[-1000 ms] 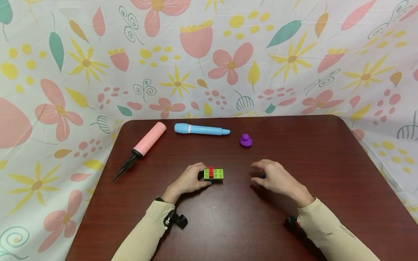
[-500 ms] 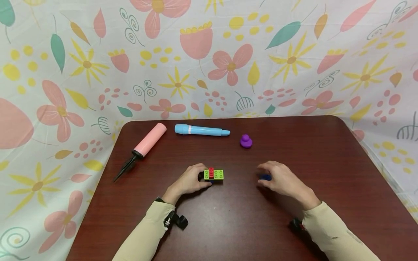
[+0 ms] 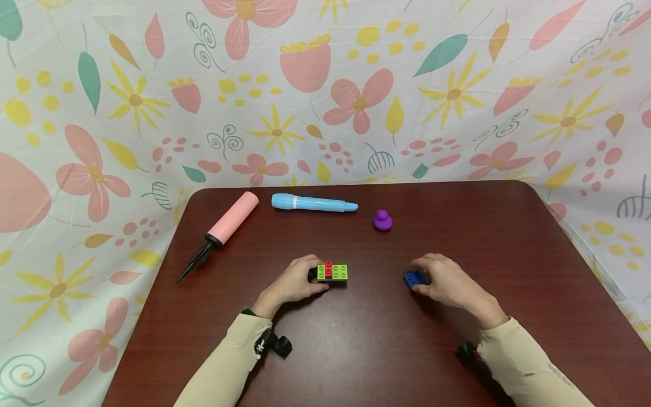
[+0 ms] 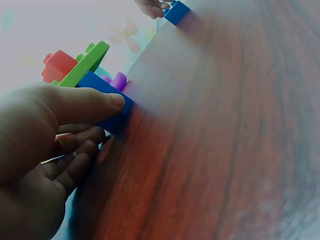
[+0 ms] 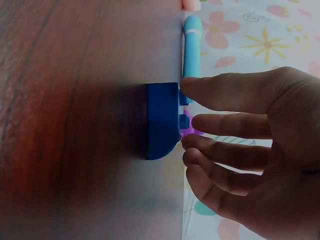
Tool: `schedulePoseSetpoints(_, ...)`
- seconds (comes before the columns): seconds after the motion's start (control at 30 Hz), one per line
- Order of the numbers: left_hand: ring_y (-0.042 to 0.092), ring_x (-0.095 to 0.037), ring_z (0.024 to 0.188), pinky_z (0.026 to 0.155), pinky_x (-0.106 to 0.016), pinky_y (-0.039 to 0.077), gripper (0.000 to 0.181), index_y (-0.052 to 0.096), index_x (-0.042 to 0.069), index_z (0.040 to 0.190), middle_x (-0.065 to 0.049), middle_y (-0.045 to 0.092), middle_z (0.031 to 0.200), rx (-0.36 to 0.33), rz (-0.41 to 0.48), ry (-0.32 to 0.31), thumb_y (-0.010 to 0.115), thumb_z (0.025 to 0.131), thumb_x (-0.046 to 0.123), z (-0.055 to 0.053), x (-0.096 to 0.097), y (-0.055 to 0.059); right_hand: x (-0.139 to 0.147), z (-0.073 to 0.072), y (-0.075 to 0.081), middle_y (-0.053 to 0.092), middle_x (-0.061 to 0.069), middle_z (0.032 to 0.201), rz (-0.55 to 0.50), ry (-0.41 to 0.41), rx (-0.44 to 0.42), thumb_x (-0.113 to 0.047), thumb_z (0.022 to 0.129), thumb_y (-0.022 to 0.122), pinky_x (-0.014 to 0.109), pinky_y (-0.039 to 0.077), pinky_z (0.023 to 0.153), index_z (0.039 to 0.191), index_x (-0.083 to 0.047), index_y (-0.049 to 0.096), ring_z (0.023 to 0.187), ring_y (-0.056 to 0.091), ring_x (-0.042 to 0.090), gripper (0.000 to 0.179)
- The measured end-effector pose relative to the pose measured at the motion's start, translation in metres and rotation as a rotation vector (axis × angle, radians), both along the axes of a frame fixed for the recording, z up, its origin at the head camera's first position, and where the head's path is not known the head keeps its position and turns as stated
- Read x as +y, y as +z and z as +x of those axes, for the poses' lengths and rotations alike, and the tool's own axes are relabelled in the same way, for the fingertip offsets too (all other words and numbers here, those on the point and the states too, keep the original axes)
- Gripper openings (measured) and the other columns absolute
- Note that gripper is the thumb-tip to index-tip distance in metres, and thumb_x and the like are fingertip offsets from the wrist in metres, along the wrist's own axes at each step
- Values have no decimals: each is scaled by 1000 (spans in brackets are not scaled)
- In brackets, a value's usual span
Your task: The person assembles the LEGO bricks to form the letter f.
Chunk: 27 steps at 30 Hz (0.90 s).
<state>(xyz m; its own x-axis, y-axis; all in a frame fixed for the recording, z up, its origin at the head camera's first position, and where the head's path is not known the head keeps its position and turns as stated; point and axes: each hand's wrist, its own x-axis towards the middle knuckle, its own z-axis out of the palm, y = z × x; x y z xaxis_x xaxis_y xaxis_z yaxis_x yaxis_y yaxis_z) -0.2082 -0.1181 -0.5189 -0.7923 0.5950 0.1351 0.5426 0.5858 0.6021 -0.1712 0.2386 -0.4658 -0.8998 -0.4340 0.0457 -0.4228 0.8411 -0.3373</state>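
Note:
My left hand (image 3: 292,280) pinches a small stack of toy building bricks (image 3: 339,272) between thumb and fingers, left of the table's middle. Seen from the left wrist, the stack has blue bricks (image 4: 91,80) low down under the thumb, a lime green plate (image 4: 82,65) across them and a red brick (image 4: 60,65) on top. My right hand (image 3: 447,280) is at a single blue building brick (image 3: 414,278) farther right. That brick (image 5: 162,120) stands on the table, one end rounded; thumb and fingers reach loosely beside its studs without curling round it.
On the brown table (image 3: 346,350), a pink hand pump (image 3: 234,217) with a black nozzle lies back left. A light blue tube (image 3: 317,203) lies along the back edge, and a small purple rounded toy (image 3: 383,220) sits behind the bricks. A flowered cloth (image 3: 305,135) hangs behind.
My right hand has moved a little to the right, uncovering more of the blue brick, which stays nearly in place. The left hand and its stack have not moved.

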Motion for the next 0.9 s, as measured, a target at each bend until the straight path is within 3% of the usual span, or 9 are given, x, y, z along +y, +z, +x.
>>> schedulePoseSetpoints(0.47,60,-11,89,79,-28,50,33,68,11,106,2,64,101,2,14,-2,81,80,25,-1,-2,-1,1,-2,-2,65,11,107,25,23,-29,-11,76,81,48,50,82,111,-5,69,101,60,30,37)
schedulePoseSetpoints(0.9,60,-10,89,80,-28,50,30,68,12,103,3,64,99,1,14,-8,82,79,25,-1,-2,0,1,-6,-2,69,9,104,26,33,-58,-13,77,83,41,52,75,108,-4,70,89,62,21,35)
